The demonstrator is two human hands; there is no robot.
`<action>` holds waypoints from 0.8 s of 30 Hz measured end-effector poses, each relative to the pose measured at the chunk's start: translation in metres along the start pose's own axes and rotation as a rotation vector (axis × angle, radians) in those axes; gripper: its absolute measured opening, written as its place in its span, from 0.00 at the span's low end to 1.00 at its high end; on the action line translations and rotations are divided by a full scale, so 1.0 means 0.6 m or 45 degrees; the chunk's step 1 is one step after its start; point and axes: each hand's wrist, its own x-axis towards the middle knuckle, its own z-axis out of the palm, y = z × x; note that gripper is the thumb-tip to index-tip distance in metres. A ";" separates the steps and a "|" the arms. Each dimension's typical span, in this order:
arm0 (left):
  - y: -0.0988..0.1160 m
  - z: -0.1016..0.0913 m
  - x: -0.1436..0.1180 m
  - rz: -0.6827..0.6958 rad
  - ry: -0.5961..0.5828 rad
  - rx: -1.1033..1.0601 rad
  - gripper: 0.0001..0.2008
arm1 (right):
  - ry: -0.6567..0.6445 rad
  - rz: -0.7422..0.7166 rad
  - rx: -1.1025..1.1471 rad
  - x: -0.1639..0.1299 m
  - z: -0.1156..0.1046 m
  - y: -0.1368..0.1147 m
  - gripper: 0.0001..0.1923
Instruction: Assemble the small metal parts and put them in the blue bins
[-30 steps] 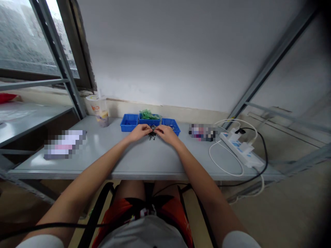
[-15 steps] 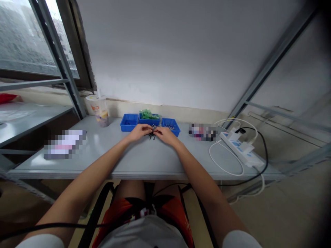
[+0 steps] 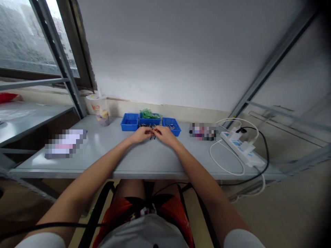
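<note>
Blue plastic trays (image 3: 150, 123) sit in a row of three at the back of the grey worktop (image 3: 134, 158), and just in front of them the person's two hands meet over a small scatter of dark screws (image 3: 152, 136). The left hand (image 3: 140, 134) and the right hand (image 3: 164, 134) have their fingertips nearly touching, fingers drawn narrow and pinched together on something tiny — it looks like one of the small parts, though it is too small to say which hand truly has it. The middle tray holds green bits (image 3: 148, 114), and the right one what seem to be metal pieces.

To my eye the step in hand is picking or joining small parts out of the loose pile; the next move would call for a fine, steady pinch and a short reach to one of the trays.

Compared with a second ago the hands have closed in — they were a little apart over the pile, and now the fingertips meet. Little else has shifted.

Off to the left stands a paper cup (image 3: 100, 110); to the right lies a white power strip (image 3: 243, 150) with its looped cables.
</note>
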 end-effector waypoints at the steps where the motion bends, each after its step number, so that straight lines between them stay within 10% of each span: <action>1: -0.002 0.001 0.000 0.008 -0.008 0.004 0.11 | -0.001 -0.005 0.003 0.000 0.001 -0.001 0.09; 13: 0.002 -0.014 0.000 0.037 0.243 0.074 0.11 | -0.043 0.015 -0.043 0.000 -0.017 0.021 0.08; 24: 0.023 -0.002 -0.004 0.104 0.168 0.099 0.08 | -0.184 0.012 -0.128 -0.003 -0.002 0.004 0.05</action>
